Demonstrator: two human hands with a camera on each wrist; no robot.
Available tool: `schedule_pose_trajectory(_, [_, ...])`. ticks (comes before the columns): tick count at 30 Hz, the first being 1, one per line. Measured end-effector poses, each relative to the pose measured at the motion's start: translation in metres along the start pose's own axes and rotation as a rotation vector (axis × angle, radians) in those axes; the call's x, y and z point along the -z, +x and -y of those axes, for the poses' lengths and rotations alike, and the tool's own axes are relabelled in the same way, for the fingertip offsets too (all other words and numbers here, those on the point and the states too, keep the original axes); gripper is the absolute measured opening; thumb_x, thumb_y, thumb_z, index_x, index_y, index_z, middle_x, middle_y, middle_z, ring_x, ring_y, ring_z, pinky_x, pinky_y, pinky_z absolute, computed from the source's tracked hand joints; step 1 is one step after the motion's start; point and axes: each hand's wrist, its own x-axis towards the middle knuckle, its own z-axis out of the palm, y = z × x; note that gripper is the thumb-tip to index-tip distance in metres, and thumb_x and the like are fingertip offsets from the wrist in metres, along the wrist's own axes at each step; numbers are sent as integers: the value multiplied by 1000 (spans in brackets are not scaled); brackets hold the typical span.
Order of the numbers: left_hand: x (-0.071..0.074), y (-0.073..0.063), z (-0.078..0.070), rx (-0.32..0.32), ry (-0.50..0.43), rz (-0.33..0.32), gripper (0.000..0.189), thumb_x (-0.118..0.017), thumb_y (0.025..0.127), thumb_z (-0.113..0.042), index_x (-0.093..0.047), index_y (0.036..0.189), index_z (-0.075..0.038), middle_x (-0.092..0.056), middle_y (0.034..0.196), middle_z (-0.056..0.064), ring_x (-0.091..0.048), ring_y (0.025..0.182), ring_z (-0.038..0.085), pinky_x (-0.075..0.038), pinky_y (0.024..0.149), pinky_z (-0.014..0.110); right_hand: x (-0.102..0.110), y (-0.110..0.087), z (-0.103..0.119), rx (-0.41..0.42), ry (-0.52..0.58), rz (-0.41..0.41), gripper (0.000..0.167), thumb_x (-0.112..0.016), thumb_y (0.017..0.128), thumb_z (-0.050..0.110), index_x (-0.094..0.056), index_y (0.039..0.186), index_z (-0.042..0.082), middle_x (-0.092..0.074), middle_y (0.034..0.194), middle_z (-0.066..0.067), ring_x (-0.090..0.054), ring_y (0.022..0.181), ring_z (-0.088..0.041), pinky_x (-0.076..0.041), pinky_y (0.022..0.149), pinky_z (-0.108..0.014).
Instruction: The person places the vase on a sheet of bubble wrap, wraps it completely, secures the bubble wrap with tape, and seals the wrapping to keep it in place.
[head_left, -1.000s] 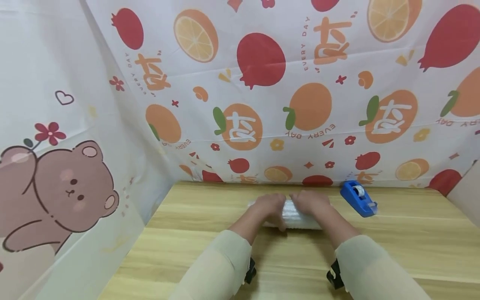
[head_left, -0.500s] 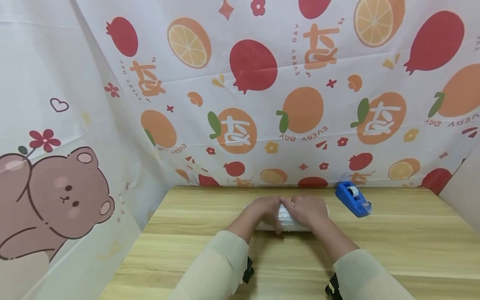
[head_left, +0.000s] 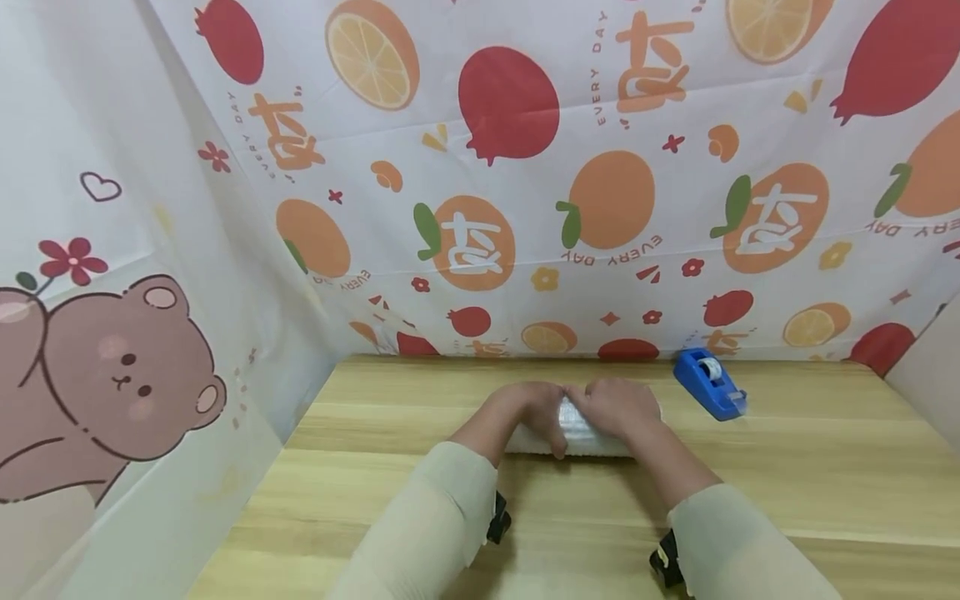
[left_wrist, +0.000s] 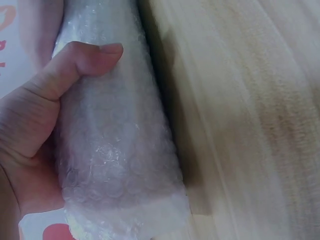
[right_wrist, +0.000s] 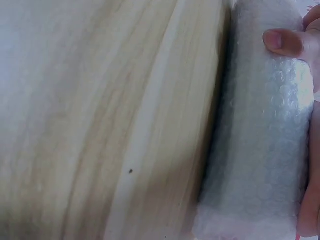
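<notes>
A clear bubble wrap roll [head_left: 581, 433] lies crosswise on the wooden table, held by both hands. My left hand [head_left: 534, 412] grips its left half, with the thumb laid over the near side, as the left wrist view shows on the bubble wrap [left_wrist: 112, 130]. On the right half, my right hand [head_left: 618, 407] holds the roll from above and behind, its thumb side against the left hand. Only part of the right hand [right_wrist: 311, 195] enters the right wrist view, and its fingers behind the roll are hidden. What lies inside the wrap, if anything, cannot be made out.
A blue tape dispenser [head_left: 708, 385] with a roll of tape stands at the back right of the wooden table [head_left: 390, 475]. A fruit-printed cloth [head_left: 517, 225] hangs along the back edge, and a bear-printed cloth [head_left: 142, 367] hangs at the left.
Over the last second my hands have drawn closer together on the roll, and they now meet at its middle. The head view has shifted slightly; the tape dispenser stays put.
</notes>
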Motion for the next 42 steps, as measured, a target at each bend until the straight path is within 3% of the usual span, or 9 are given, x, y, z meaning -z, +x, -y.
schedule_pose_trajectory(8, [3,7,3,-7,-3,71,106,-87,67,-42,-34,153,-11,-46,151,4,-46,135,19,-39,110,38,2,6,-3,-25,30,100,78,-27,92,76,-71,116,16,-68,101,-3,-58,82,-23,-45,64,-39])
schedule_pose_trajectory(13, [11,10,5,-14,-31,60,109,-87,66,-47,-33,153,-12,-41,154,4,-42,139,21,-36,112,39,12,11,-5,-19,24,102,79,-25,93,76,-70,118,16,-68,106,-5,-59,84,-24,-45,63,-39])
schedule_pose_trajectory(17, [17,15,7,-24,-25,61,107,-85,66,-52,-35,152,-11,-43,153,4,-43,137,20,-36,111,38,16,17,-6,-34,30,108,78,-26,92,77,-71,118,18,-68,101,-4,-58,83,-25,-44,64,-39])
schedule_pose_trajectory(23, [14,21,16,-37,-12,89,108,-83,64,-59,-38,151,-13,-45,151,2,-43,136,18,-36,111,35,11,22,-7,-52,63,161,76,-30,90,78,-72,114,19,-64,90,-1,-56,81,-24,-41,65,-39])
schedule_pose_trajectory(28, [16,27,22,-47,-81,105,109,-80,66,-63,-36,152,-12,-41,154,4,-39,140,20,-33,114,39,12,27,-9,-55,79,168,75,-33,90,77,-72,116,19,-67,101,-3,-57,84,-25,-43,65,-41])
schedule_pose_trajectory(31, [16,29,26,-68,-132,107,101,-71,73,-69,-37,152,-16,-42,154,2,-39,140,21,-31,115,41,13,30,-9,-49,95,187,74,-35,90,77,-71,119,19,-68,113,-4,-61,92,-25,-48,70,-44])
schedule_pose_trajectory(35, [8,33,30,-112,-186,61,90,-49,83,-79,-41,150,-20,-45,151,-1,-41,139,18,-33,114,40,13,32,-11,-44,124,206,75,-36,90,75,-69,123,17,-67,122,-8,-62,102,-28,-50,79,-50])
schedule_pose_trajectory(40, [1,34,30,-115,-256,-8,93,-29,84,-85,-40,151,-22,-42,154,-1,-36,143,20,-31,115,42,14,35,-13,-48,150,201,66,-41,94,65,-69,123,13,-67,115,-8,-60,95,-26,-48,75,-45])
schedule_pose_trajectory(42, [2,33,29,-98,-268,-63,92,-22,85,-86,-40,151,-24,-41,154,-1,-37,143,22,-31,115,44,17,38,-14,-43,144,188,60,-43,97,58,-68,124,12,-66,113,-8,-58,93,-26,-48,76,-45])
